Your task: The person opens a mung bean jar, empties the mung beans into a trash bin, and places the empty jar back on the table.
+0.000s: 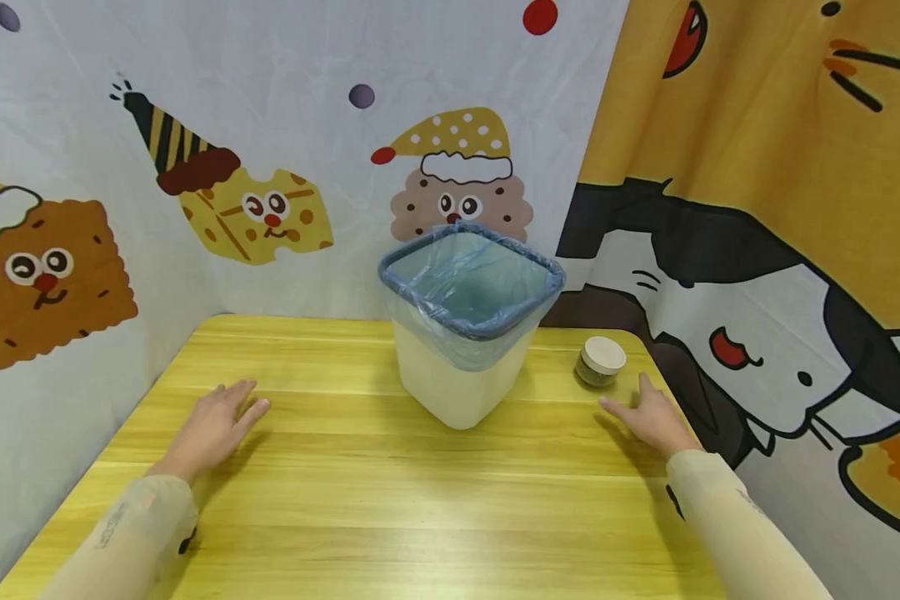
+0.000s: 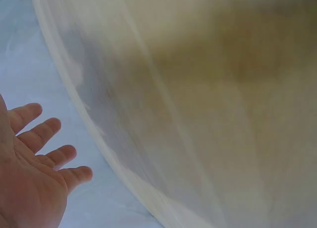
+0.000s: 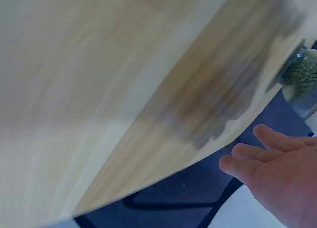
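Head view: right hand (image 1: 654, 417) empty, fingers extended, near lidded jar (image 1: 602, 363); left hand (image 1: 208, 427) empty, fingers extended, well apart from bin (image 1: 465, 387) on table (image 1: 420, 517).

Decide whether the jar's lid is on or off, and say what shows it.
On: in the head view, the white lid caps the jar, which stands upright on the table.

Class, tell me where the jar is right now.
In the head view, the jar stands near the table's far right corner, right of the bin and just beyond the right hand.
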Demonstrator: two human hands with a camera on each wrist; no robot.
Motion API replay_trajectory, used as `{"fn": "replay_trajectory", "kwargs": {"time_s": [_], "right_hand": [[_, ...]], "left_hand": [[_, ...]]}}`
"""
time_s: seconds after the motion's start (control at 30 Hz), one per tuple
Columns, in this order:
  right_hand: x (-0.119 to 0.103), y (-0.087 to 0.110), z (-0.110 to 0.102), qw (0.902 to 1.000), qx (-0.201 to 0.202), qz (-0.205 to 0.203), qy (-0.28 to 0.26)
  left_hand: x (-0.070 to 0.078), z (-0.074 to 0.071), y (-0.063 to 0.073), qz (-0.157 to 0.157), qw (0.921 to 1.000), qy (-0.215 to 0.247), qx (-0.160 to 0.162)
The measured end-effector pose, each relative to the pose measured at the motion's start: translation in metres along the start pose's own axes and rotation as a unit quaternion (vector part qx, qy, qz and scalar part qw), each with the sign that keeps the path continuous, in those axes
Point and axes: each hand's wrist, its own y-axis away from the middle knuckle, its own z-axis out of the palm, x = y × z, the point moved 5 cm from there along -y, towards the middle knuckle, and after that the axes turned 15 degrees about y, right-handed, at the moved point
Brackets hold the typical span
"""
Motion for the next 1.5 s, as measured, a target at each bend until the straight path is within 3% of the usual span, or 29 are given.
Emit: {"fn": "replay_trajectory", "kwargs": {"time_s": [0.2, 0.6, 0.8, 1.07, 1.23, 1.5], "right_hand": [[-0.013, -0.011, -0.004, 0.9937, 0.003, 0.038, -0.105], [-0.026, -0.035, 0.004, 0.9615, 0.034, 0.099, -0.254], [-0.035, -0.042, 0.002, 0.9532, 0.054, 0.111, -0.276], [-0.042, -0.047, 0.003, 0.9471, 0.092, 0.114, -0.286], [-0.045, -0.046, 0.005, 0.9402, 0.098, 0.121, -0.303], [-0.046, -0.044, 0.008, 0.9417, 0.104, 0.135, -0.29]], "left_hand": [[0.007, 0.008, 0.009, 0.01, 0.9998, 0.016, 0.008], [0.045, 0.023, 0.029, 0.031, 0.9966, 0.072, 0.023], [0.064, 0.027, 0.038, 0.047, 0.9928, 0.101, 0.042], [0.08, 0.033, 0.044, 0.071, 0.9878, 0.125, 0.061], [0.083, 0.037, 0.045, 0.071, 0.9871, 0.13, 0.061], [0.08, 0.042, 0.047, 0.06, 0.9868, 0.139, 0.058]]}}
